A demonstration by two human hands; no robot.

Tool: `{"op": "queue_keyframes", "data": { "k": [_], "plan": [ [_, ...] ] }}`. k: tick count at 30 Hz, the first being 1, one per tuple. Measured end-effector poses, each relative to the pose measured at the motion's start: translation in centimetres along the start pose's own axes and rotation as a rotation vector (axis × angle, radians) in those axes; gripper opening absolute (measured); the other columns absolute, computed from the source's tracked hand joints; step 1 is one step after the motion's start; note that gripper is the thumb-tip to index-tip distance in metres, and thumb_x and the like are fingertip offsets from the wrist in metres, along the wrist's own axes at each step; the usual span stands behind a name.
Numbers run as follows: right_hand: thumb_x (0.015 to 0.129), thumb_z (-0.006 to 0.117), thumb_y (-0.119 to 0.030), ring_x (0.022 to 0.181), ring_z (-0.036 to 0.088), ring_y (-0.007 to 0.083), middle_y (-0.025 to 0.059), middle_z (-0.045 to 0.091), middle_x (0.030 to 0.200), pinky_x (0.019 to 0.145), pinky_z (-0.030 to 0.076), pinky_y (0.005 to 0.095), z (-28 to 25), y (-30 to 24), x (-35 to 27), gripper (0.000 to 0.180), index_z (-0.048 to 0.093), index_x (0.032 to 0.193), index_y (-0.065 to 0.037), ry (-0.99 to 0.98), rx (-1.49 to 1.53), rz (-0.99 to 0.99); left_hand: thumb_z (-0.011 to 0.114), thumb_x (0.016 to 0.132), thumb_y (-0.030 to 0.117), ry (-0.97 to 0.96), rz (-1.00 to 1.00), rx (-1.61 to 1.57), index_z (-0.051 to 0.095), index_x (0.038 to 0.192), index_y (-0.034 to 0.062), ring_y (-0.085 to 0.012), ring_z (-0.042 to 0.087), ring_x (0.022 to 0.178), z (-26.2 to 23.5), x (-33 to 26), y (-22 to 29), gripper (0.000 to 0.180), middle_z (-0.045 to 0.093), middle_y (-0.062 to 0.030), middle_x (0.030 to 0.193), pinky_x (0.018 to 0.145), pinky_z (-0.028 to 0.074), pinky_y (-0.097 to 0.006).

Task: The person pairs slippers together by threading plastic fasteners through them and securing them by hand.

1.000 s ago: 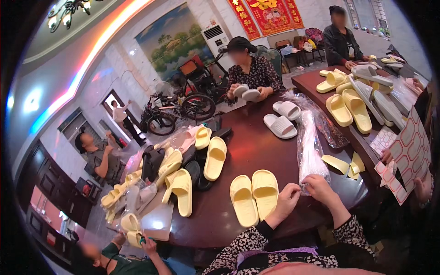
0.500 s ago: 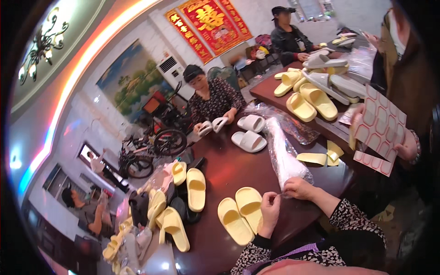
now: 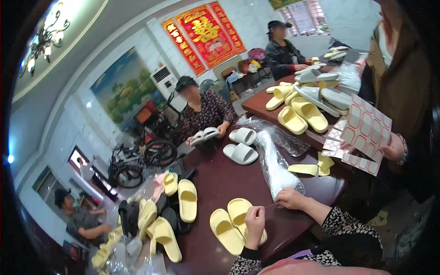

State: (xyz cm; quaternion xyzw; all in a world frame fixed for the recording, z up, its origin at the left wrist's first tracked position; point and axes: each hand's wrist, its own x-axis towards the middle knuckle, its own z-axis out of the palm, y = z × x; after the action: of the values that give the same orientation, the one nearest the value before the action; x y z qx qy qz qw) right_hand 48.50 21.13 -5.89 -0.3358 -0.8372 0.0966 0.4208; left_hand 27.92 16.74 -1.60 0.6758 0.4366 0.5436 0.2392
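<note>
A thin strand point(image 3: 269, 206) stretches between my two hands above the dark red table. Its left end is pinched in the fingertips of my left hand point(image 3: 255, 225), which is just over the toe of a yellow slipper point(image 3: 242, 210). My right hand point(image 3: 292, 200) is closed at the strand's other end, against the near end of a bundle of clear plastic bags point(image 3: 274, 170). Whether its fingers also grip the plastic, I cannot tell. A second yellow slipper point(image 3: 227, 233) lies left of the first, forming a pair.
Yellow and black slippers are heaped at left, with a yellow slipper point(image 3: 188, 200) at the edge. Two pale grey slippers point(image 3: 240, 153) lie beyond the bags, near a co-worker holding another pair. Yellow pieces point(image 3: 303, 170) lie right. Another person holds sticker sheets point(image 3: 368, 128).
The view has shifted slightly. My hands have drawn a little apart, and the strand between them shows longer. Across the table, the co-worker has brought the two pale slippers together.
</note>
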Motion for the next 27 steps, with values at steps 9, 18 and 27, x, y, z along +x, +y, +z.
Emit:
{"op": "queue_keyframes", "data": {
  "k": [9, 18, 27],
  "plan": [
    [0.07, 0.067, -0.003, 0.08, 0.058, 0.0277, 0.0067, 0.063, 0.079, 0.076, 0.045, 0.0382, 0.7, -0.5, 1.2, 0.007, 0.063, 0.075, -0.006, -0.04, -0.022, 0.096, 0.066, 0.081, 0.006, 0.011, 0.134, 0.169, 0.066, 0.082, -0.0003, -0.0198, 0.058, 0.078, -1.6, -0.1, 0.1, 0.006, 0.063, -0.0092, 0.082, 0.07, 0.047, -0.03],
    [0.072, 0.063, 0.0, 0.081, 0.055, 0.0323, 0.011, 0.061, 0.082, 0.076, 0.043, 0.04, 1.1, 0.2, 0.8, 0.007, 0.06, 0.078, -0.003, -0.017, -0.029, 0.126, 0.064, 0.08, 0.006, -0.009, 0.088, 0.114, 0.063, 0.079, 0.0005, -0.0248, 0.057, 0.077, -2.1, -1.5, 1.4, 0.005, 0.061, -0.0107, 0.079, 0.07, 0.046, -0.034],
    [0.072, 0.063, 0.0, 0.08, 0.056, 0.0302, 0.0107, 0.061, 0.079, 0.075, 0.043, 0.0386, 0.4, -0.9, 1.6, 0.006, 0.059, 0.076, -0.002, 0.009, -0.005, 0.125, 0.06, 0.081, 0.01, -0.122, -0.038, 0.416, 0.061, 0.077, 0.0002, -0.0285, 0.057, 0.079, -3.2, -2.3, -0.4, 0.011, 0.059, -0.0125, 0.079, 0.071, 0.046, -0.037]
  ]
}}
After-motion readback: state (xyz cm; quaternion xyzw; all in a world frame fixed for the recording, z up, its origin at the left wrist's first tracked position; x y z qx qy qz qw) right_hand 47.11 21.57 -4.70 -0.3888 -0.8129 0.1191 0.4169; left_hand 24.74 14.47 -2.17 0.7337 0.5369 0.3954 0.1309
